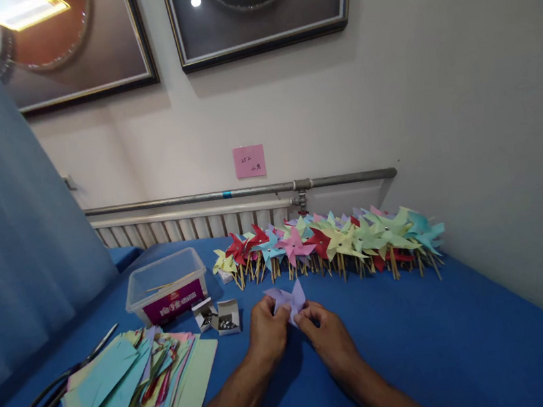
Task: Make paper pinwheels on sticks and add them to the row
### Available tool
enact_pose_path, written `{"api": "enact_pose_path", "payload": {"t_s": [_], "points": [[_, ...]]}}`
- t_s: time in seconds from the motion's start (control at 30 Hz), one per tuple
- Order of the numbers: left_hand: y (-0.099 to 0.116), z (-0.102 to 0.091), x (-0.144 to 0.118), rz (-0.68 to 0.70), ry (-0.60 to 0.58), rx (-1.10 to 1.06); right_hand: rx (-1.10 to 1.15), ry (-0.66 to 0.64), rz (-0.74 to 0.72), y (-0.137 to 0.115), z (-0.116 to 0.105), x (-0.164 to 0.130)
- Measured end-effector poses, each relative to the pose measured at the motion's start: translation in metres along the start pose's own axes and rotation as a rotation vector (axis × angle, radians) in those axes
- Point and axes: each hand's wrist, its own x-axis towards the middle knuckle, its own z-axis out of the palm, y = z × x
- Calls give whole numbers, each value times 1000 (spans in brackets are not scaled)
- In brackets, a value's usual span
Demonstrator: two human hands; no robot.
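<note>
A lilac paper pinwheel (292, 296) is held between both hands over the blue table, its points folded toward the middle. My left hand (267, 325) pinches it from the left, thumb laid near its centre. From the right, my right hand (323, 327) grips its lower right edge with thumb and fingers. No stick shows on this pinwheel. Left of my hands stand two small open boxes, one white box (227, 317) and another box (205, 314) tipped beside it, both with small metal pins inside.
Finished pinwheels on sticks (342, 242) lie massed at the back. A clear plastic tub (166, 289) with a few sticks stands left. Coloured paper sheets (124, 379) are piled front left, beside black-handled scissors (51, 399). A radiator (194, 226) and blue curtain (8, 200) border the table (453, 346).
</note>
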Motion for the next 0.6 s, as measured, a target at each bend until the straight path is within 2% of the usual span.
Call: {"api": "enact_pose_path", "payload": {"t_s": [0.27, 0.5, 0.6], "points": [[-6, -3, 3, -17, -9, 27, 30, -21, 32, -1, -2, 1], [-8, 2, 2, -109, -55, -138, 39, -60, 115, 4, -8, 6], [-10, 3, 2, -102, -43, -147, 17, -53, 113, 5, -8, 6]]}}
